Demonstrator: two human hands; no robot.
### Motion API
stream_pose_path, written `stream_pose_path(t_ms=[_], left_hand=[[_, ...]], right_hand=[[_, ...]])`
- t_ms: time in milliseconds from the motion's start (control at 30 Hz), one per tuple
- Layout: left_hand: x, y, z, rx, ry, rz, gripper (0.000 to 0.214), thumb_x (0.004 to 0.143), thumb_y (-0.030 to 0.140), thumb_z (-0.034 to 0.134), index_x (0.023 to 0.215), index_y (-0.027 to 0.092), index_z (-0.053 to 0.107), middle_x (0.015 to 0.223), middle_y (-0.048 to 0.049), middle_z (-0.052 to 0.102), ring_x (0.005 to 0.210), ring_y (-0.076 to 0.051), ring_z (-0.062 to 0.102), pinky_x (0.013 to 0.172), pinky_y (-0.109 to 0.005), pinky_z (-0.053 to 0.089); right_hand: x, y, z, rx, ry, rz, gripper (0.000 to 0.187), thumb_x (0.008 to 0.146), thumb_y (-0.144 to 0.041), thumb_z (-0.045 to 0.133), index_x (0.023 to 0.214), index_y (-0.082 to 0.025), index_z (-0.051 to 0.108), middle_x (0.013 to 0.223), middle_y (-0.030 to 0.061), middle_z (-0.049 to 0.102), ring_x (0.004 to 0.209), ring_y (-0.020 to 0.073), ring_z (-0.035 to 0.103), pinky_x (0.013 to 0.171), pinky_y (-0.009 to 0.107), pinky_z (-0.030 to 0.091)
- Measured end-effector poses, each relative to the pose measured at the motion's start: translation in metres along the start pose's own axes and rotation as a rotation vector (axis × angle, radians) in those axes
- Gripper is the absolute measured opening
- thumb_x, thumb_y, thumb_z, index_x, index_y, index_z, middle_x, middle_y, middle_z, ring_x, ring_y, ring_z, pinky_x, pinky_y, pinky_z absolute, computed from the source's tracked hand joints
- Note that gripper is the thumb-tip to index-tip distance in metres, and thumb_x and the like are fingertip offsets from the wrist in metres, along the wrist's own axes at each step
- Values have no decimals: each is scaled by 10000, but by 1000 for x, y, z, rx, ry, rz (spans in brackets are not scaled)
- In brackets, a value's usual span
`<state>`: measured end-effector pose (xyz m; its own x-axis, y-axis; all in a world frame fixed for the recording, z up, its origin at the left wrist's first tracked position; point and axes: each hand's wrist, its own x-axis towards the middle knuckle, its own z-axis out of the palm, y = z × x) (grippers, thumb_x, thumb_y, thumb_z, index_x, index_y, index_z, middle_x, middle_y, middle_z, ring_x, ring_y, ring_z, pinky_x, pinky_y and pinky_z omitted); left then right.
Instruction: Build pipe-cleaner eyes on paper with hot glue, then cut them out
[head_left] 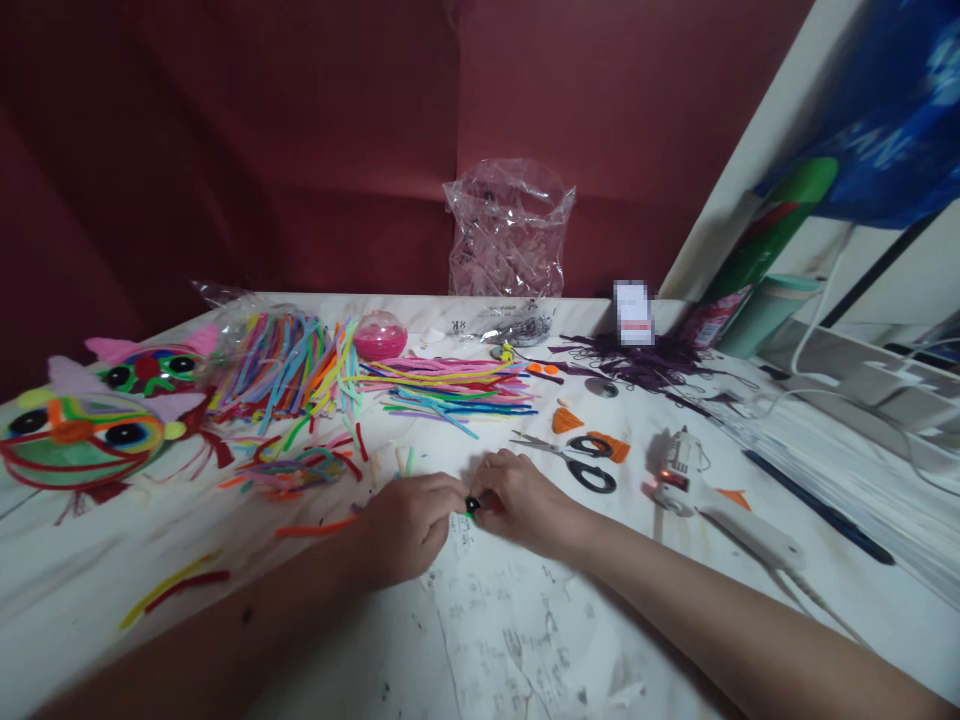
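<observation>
My left hand (405,525) and my right hand (521,500) meet low over the white table (525,640), fingers curled. Between their fingertips sits a small black and green piece (472,505), pinched from both sides; a bit of red shows beside it. I cannot make out what the piece is. Black-handled scissors (581,462) lie just right of my right hand. A white glue gun (675,475) rests further right with its cord trailing toward me.
Heaps of coloured pipe cleaners (360,385) spread behind the hands. Two colourful cat-face masks (79,435) lie at the left. A pink dome (380,335), a clear plastic bag (510,235), purple threads (637,360), orange felt bits (611,445) and a blue pen (821,510) lie around.
</observation>
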<state>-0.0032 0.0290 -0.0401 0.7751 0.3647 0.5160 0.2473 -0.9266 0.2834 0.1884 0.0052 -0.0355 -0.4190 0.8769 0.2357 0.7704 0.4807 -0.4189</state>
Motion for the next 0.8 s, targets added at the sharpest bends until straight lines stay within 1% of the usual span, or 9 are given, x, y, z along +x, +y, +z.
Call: stream_pose_path(t_ms=[67, 167, 400, 533, 667, 767, 800], left_hand=[[0, -3, -2, 4, 63, -69, 281, 741, -2, 380, 855, 164, 576, 921, -74, 661, 839, -156, 626, 717, -256, 495], [0, -6, -4, 27, 71, -110, 281, 729, 4, 381, 839, 166, 583, 858, -64, 651, 799, -160, 618, 693, -263, 489], [-1, -5, -3, 67, -26, -98, 301, 710, -1, 392, 846, 154, 610, 822, -67, 620, 806, -182, 559, 709, -293, 458], [-2, -2, -1, 88, -105, -105, 302, 697, -15, 387, 797, 167, 606, 800, -52, 584, 812, -183, 518, 701, -289, 431], [-1, 1, 1, 150, -92, -87, 324, 690, -47, 360, 739, 178, 587, 773, -29, 566, 778, -169, 497, 686, -271, 411], [-1, 1, 5, 259, -106, -46, 342, 690, -52, 374, 758, 193, 603, 778, -15, 584, 759, -172, 490, 715, -283, 409], [-2, 0, 7, 304, -55, -21, 347, 671, -58, 370, 730, 196, 599, 751, -13, 581, 740, -175, 486, 707, -289, 406]], right_hand=[[0, 0, 0, -3, -1, -3, 102, 662, -90, 608, 700, -183, 628, 714, 21, 588, 743, 184, 505, 673, 288, 364], [0, 0, -1, -6, -3, -7, 100, 659, -88, 609, 685, -184, 612, 709, 15, 574, 734, 177, 494, 665, 281, 359], [1, -1, -2, -8, -28, -2, 90, 661, -90, 606, 680, -176, 621, 695, 19, 569, 728, 181, 504, 657, 283, 363], [3, -5, -5, -55, -49, 1, 70, 672, -118, 619, 695, -177, 648, 728, 28, 604, 762, 189, 537, 693, 289, 388], [6, -8, -11, -133, -89, 5, 50, 684, -197, 649, 730, -193, 668, 782, 23, 644, 822, 201, 572, 711, 283, 411], [9, -8, -13, -191, -155, 24, 115, 709, -252, 648, 800, -191, 683, 861, 44, 657, 887, 232, 575, 734, 316, 421], [9, -8, -13, -201, -167, 29, 145, 713, -267, 649, 833, -194, 686, 891, 50, 658, 906, 240, 573, 745, 329, 422]])
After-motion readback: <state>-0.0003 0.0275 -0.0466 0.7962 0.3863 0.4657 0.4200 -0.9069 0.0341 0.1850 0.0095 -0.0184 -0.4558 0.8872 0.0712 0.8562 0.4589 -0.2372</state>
